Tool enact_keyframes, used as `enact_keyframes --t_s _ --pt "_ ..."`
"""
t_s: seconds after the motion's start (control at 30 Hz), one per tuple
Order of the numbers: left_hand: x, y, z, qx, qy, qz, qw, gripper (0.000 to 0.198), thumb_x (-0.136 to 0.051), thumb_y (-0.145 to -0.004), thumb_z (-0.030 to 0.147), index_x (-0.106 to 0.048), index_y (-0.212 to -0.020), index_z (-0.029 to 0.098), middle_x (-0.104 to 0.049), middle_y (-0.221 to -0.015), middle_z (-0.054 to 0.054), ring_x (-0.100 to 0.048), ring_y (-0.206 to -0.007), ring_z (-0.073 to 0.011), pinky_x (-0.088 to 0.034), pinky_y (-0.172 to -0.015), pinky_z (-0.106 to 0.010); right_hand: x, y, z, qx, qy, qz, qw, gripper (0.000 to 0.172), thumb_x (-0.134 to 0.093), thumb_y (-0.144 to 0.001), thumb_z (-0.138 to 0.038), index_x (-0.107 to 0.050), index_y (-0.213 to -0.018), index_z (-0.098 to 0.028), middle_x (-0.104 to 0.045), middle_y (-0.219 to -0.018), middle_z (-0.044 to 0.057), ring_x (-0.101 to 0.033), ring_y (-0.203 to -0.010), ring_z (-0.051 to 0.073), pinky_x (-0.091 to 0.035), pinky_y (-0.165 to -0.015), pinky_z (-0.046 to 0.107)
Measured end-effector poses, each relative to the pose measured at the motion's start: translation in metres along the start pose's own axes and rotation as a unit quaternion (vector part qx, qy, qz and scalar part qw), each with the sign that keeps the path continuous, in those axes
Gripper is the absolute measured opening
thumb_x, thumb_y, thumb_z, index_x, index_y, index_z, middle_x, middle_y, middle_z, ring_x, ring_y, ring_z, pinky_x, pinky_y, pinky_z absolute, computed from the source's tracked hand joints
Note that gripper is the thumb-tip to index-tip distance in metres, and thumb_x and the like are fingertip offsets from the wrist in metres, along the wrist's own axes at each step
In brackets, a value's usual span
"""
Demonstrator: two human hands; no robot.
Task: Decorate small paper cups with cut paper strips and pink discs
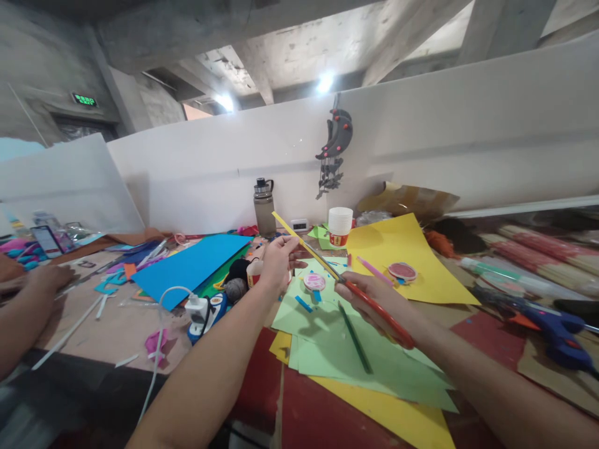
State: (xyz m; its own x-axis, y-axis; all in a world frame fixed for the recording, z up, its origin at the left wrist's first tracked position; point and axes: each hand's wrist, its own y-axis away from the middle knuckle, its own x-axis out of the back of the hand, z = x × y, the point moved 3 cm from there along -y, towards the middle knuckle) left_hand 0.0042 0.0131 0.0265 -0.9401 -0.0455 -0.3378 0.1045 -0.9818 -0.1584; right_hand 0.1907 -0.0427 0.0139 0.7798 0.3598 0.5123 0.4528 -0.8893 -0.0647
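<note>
My left hand (279,262) pinches a narrow yellow paper strip (284,223) above the table. Red-handled scissors (379,312) are gripped in my right hand (362,296), their blades pointing up and left along the strip. Whether the blades are cutting into it, I cannot tell. Below my hands lie light green paper sheets (322,349), bearing a small round pink-and-white piece (314,282) with a blue tab, blue paper scraps (303,304) and a dark green pencil (354,337). A similar round piece (402,272) rests on the yellow sheet (437,274) to the right.
A blue sheet (187,265), power strip (206,318) with white cable and grey bottle (264,209) are left. Stacked paper cups (340,226) stand behind. A blue glue gun (556,333) lies right. Another person's hand (51,277) is at far left.
</note>
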Motion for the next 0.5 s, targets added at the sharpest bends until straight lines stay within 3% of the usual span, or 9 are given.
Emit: enact_keyframes --t_s 0.3,0.5 --pt "-0.0031 0.0038 0.0005 -0.006 -0.009 -0.019 1.000 0.029 -0.073 -0.066 0.038 -0.057 -0.077 0.016 -0.067 -0.073 -0.003 -0.066 -0.061 -0.0152 -0.046 -0.043 -0.020 -0.0012 -0.0019 0.0038 0.035 0.009 0.029 0.999 0.039 -0.048 -0.084 -0.059 -0.045 -0.073 -0.022 -0.034 -0.045 -0.009 -0.033 -0.036 0.007 -0.024 -0.034 0.020" --pt "-0.0047 0.0052 -0.0004 -0.005 0.000 -0.021 1.000 0.027 -0.073 -0.067 0.035 -0.058 -0.078 0.015 -0.067 -0.075 -0.004 -0.065 -0.062 -0.0142 -0.047 -0.043 -0.020 -0.0004 -0.0023 0.0024 0.029 0.006 0.007 1.000 0.037 -0.048 -0.084 -0.057 -0.045 -0.074 -0.022 -0.037 -0.046 -0.008 -0.033 -0.036 0.007 -0.024 -0.034 0.020"
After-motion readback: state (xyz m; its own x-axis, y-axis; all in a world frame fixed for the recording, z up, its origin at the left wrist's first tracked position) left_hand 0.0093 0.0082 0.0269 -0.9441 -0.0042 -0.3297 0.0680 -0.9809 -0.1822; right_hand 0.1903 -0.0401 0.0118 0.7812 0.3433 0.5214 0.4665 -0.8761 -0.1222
